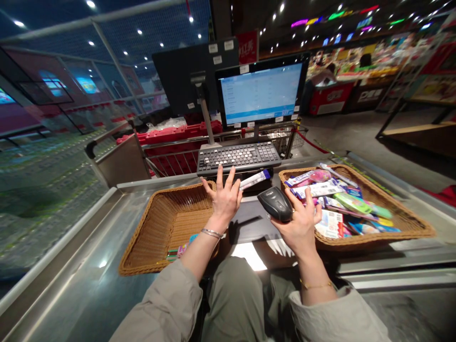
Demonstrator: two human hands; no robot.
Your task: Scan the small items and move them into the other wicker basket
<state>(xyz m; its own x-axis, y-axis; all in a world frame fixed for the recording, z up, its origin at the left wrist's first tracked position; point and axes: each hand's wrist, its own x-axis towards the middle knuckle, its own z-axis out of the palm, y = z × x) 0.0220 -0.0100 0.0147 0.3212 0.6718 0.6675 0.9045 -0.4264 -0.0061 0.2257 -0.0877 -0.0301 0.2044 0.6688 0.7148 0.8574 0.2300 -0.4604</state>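
Note:
My left hand (226,202) is just in front of the keyboard, its outer fingers spread. A slim white packet with a blue-purple end (255,179) sticks out to the right, pinched at its near end between thumb and index finger; the grip itself is partly hidden. My right hand (298,225) holds a black barcode scanner (275,203) between thumb and fingers above the counter. Its fingertips are close to the right wicker basket (377,240), heaped with colourful wrapped sweets and packets (351,202). Beneath my left forearm, the left wicker basket (156,223) contains a few small coloured packets (181,249).
Beyond the baskets is a black keyboard (238,156), with a lit monitor (261,92) behind it and a second, dark-backed screen (185,80) to its left. Metal counter (96,270) runs along the left side. A shopping cart (174,159) and red crates (167,135) stand behind.

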